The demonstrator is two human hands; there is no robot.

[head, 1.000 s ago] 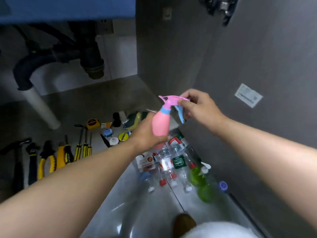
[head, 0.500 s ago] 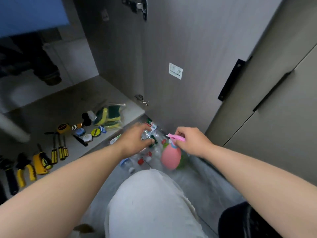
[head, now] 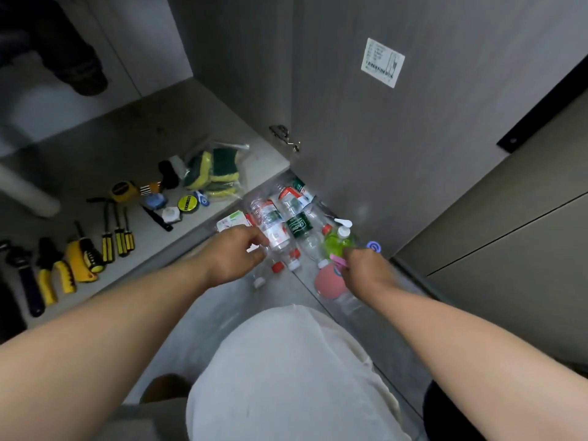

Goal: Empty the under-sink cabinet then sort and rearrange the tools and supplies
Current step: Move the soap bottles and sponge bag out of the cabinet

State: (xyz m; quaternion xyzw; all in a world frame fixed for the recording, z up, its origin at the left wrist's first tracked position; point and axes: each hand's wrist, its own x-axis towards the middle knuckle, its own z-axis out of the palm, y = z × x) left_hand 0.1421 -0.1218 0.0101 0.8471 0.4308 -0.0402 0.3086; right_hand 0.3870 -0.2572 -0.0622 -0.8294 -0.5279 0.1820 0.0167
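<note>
My right hand [head: 366, 268] grips the head of a pink spray bottle [head: 327, 283], which is down at the floor beside a green pump bottle [head: 337, 243]. My left hand [head: 235, 256] touches a clear water bottle [head: 270, 226] with its fingers curled; a firm grip is not clear. Several clear plastic bottles with red and white caps lie on the grey floor in front of the cabinet. On the cabinet floor [head: 165, 132] lie screwdrivers [head: 117, 233], pliers [head: 54, 275], a tape measure [head: 122, 190], tape rolls and a bag of sponges [head: 213, 173].
The open cabinet door [head: 413, 128] stands right behind the bottles. A drain pipe [head: 79, 58] hangs at the upper left, a white pipe [head: 25, 192] below it. My knee in light trousers [head: 286, 370] fills the lower middle. Closed cabinet fronts are at the right.
The pink spray bottle went from chest height, held in both hands, down to the floor among the bottles. My left hand let it go and reached to the water bottles. My view swung right.
</note>
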